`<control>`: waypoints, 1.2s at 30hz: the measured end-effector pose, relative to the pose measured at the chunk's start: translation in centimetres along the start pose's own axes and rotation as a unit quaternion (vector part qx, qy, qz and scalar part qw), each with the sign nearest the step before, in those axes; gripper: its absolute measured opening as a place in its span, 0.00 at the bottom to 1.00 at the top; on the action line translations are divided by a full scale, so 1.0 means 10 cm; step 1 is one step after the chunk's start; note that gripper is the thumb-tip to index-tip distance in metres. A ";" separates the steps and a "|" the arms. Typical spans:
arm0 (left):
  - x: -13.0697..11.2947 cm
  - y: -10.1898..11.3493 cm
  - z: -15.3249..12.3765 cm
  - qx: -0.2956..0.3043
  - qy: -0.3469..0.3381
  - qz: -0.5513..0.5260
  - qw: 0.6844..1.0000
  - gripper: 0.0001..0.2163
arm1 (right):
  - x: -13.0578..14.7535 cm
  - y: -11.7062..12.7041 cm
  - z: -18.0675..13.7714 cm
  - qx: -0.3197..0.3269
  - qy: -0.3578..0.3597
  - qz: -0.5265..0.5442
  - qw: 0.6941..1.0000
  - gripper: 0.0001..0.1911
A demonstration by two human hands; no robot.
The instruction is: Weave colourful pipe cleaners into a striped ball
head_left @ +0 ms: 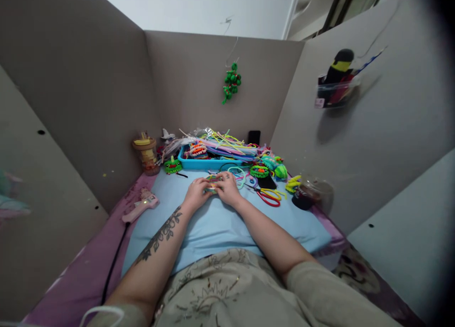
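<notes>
Between my fingertips is a small round pipe-cleaner piece [212, 189], green with orange and other colours. My left hand [197, 193] grips its left side and my right hand [228, 188] its right side, thumbs close together. The fingers cover much of it, so its full shape is hidden. A pale mint pipe cleaner [240, 171] curls just beyond my right hand. To the right lie scissors [269, 197] with red and yellow handles. Behind my hands stands a blue tray [209, 165] heaped with pipe cleaners [231, 147] in many colours.
A pink glue gun [142, 206] with a black cord lies at left. A lidded cup [146, 155] and a green pipe-cleaner figure [172, 166] stand behind it. Green pipe-cleaner pieces [260, 171] and a dark container [302, 198] are at right. Grey panels [199, 80] enclose the blue-covered table [220, 227].
</notes>
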State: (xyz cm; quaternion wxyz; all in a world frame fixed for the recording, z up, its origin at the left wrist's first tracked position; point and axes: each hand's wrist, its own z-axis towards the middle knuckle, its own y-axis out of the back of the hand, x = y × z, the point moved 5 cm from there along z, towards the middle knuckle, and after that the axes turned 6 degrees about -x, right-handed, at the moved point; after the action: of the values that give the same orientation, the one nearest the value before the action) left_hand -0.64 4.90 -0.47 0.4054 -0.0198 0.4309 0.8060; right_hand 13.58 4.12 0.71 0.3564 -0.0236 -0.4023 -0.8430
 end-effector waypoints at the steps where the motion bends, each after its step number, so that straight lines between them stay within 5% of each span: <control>1: 0.00 0.00 0.00 -0.001 0.001 0.004 1.000 0.09 | -0.01 0.00 0.00 -0.003 -0.004 0.002 1.000 0.04; 17: 0.08 0.02 0.00 -0.002 0.062 -0.011 0.998 0.15 | -0.04 -0.09 -0.01 0.026 -0.004 -0.030 0.999 0.06; 24: 0.04 0.06 -0.02 -0.011 0.043 0.015 0.999 0.08 | 0.05 -0.06 -0.01 0.025 0.013 -0.004 1.000 0.13; 29: 0.09 0.09 -0.03 -0.022 0.077 0.054 0.995 0.07 | -0.09 0.03 0.01 -0.044 -0.012 0.058 0.997 0.27; 36: 0.00 0.13 -0.03 -0.024 0.068 0.048 0.996 0.15 | -0.24 -0.01 0.01 -0.059 -0.060 0.056 0.995 0.07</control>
State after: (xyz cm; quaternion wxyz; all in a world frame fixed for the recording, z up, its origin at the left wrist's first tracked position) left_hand -1.60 4.27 0.28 0.3353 -0.0637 0.4385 0.8314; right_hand 15.26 5.60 -0.06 0.3761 -0.1169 -0.3707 -0.8411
